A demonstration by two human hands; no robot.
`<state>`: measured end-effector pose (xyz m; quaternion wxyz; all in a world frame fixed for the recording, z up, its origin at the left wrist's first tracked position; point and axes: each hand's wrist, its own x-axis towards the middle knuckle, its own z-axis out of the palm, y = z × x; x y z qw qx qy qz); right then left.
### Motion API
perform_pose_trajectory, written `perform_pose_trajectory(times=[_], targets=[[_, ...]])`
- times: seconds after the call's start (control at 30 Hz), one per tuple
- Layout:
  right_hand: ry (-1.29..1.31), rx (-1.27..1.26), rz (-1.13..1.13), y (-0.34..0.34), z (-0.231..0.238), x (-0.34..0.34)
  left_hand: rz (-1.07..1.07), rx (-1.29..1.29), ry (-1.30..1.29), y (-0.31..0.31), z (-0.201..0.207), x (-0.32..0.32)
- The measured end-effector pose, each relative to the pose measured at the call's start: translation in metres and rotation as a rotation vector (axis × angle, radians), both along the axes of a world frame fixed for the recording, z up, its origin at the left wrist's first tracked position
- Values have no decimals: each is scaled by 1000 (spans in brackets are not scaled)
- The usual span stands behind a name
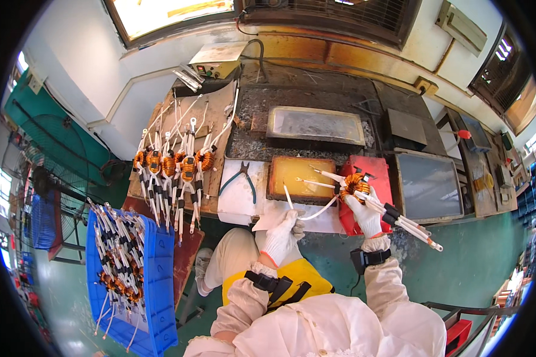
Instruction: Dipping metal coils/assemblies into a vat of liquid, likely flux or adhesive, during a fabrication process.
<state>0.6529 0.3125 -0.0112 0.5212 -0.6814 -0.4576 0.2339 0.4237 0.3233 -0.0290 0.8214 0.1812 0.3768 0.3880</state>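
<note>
My right hand (364, 219), in a white glove, is closed round a copper-wound toroidal coil (355, 184) and its black-sleeved white leads. The coil is held over the red box (382, 178), with lugged lead ends sticking out to the right. My left hand (283, 235), also gloved, pinches one white lead (288, 197) of this coil. That lead curves back from the coil, and its free end points up in front of a tray of amber material (301, 177). Two other leads from the coil reach over the tray. Left of the tray lie dark-handled pliers (243, 179).
Several similar coils (187, 168) rest on a board at the left; a blue crate (161, 279) holds more. Behind the amber tray is a rectangular metal pan (315, 125). A grey-topped tray (429, 185) stands right of the red box. A fan (47, 160) stands far left.
</note>
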Motion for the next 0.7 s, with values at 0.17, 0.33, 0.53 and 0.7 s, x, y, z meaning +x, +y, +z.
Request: perform_pose_trajectory(times=[0.17,0.33,0.53,0.7], targets=[[108,17,13,0,-4,0,-10,-47,-86,1,-6,-2],[36,-47,-9,2,-5,3,-40,4,-40,3,-8,-3],[248,1,14,2,-6,4,-42,34,-67,2,-4,-3],[429,123,16,-2,5,-3,-24,83,36,-1,6,4]])
